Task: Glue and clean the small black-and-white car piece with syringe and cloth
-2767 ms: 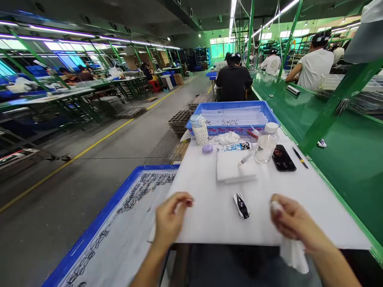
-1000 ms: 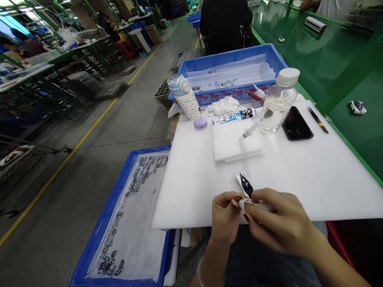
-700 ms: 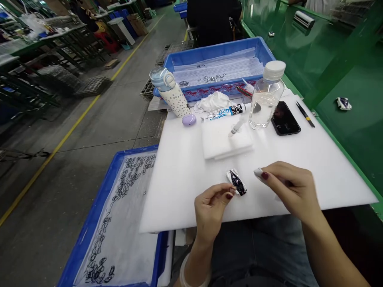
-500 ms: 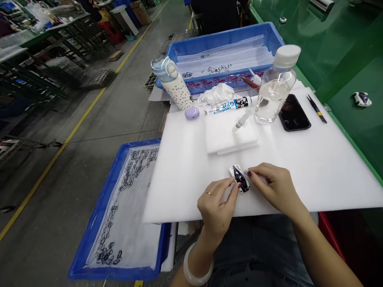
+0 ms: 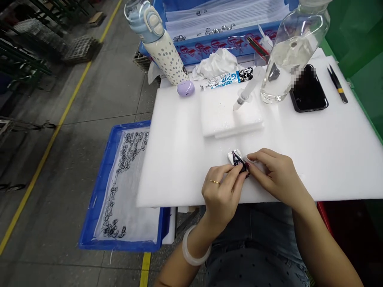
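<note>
The black-and-white toy car [image 5: 234, 156] is lying near the front edge of the counter [image 5: 173, 171]. The left hand [image 5: 220, 194] is resting bunched fingertips on its near end; the right hand [image 5: 279, 176] is curling just beside it. Whether either is gripping, I cannot tell.

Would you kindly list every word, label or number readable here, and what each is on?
"Gクリヤ": on the glue-like tube; its smaller print is too small to read.
Red printed marks on the front of the blue bin: no words readable.
Toy car: partly covered by fingers; no lettering I can make out.
</note>
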`<state>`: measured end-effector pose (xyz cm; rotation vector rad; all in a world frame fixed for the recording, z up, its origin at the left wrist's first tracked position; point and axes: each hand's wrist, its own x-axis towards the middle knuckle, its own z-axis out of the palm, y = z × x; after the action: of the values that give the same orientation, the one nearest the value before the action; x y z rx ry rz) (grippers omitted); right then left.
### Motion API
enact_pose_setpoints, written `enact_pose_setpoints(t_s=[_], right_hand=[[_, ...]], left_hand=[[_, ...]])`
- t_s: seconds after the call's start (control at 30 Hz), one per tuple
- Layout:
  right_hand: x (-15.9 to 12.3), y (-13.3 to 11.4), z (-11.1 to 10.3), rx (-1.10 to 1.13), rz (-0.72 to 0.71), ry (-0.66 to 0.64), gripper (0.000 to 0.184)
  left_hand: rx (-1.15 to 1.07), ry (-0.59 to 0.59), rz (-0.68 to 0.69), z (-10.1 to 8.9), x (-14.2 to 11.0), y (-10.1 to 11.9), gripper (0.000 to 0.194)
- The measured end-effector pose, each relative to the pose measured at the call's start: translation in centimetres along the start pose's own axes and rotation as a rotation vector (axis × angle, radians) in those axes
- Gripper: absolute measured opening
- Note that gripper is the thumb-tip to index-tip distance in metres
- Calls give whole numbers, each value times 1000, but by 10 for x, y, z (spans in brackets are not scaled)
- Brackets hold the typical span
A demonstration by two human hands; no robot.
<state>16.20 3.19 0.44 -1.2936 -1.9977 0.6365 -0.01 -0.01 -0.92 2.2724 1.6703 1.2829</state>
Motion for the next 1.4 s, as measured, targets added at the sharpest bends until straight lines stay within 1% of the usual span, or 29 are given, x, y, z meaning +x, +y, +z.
enact_pose_setpoints(t_s=[0.1,0.2,0.27,0.6,0.77,0.8,0.83,0.9,0.93,0.97,1.0,1.03,1.07,1.13,1.17,1.23,1.27,1.4], right_hand=[[0,1,-1,10,-6,-3,11],[0,0,-1,9,-4,0,11],[1,0,0,6,10,1,11],[1,-1,3,-38,19,26,9],[-2,-1,4,-62,-30,65,9],[-3,-1,4,-55,-40,75,9],[-3,-1,3,-44,-40,89,9],[-7,-2,1,-37,-11,142,9],[-9,-3,1,-53,9,187,9],[-13,-4,0,-81,26,238,9],[-17,-6,1,-115,36,285,8],[-22,-7,2,-146,35,322,7],[-27,-8,3,-167,22,347,6],[-36,-10,7,-194,-27,359,9],[-39,-11,9,-205,-58,355,12],[-41,-12,13,-227,-105,340,17],[-40,-13,14,-230,-106,329,18],[-33,-15,21,-231,-40,287,16]], left_hand=[[-71,-21,-123,-2,2,-2,20],[-193,-83,-256,-5,4,-6,27],[-238,-106,-292,-6,5,-8,28],[-234,-112,-273,-3,4,-8,26],[-213,-121,-276,-5,6,-9,24],[-201,-146,-266,-6,8,-10,27],[-189,-198,-241,-9,11,-12,35],[-171,-373,-149,-13,17,-16,57],[-172,-465,-101,-15,20,-19,65],[-180,-526,-68,-16,22,-21,67],[-190,-540,-62,-17,23,-23,64],[-194,-510,-80,-16,23,-24,56],[-191,-455,-110,-16,22,-25,49],[-173,-353,-155,-15,18,-26,39],[-167,-333,-156,-14,16,-27,35],[-179,-342,-136,-15,13,-28,31],[-189,-353,-130,-16,12,-28,31],[-204,-376,-150,-19,12,-29,31]])
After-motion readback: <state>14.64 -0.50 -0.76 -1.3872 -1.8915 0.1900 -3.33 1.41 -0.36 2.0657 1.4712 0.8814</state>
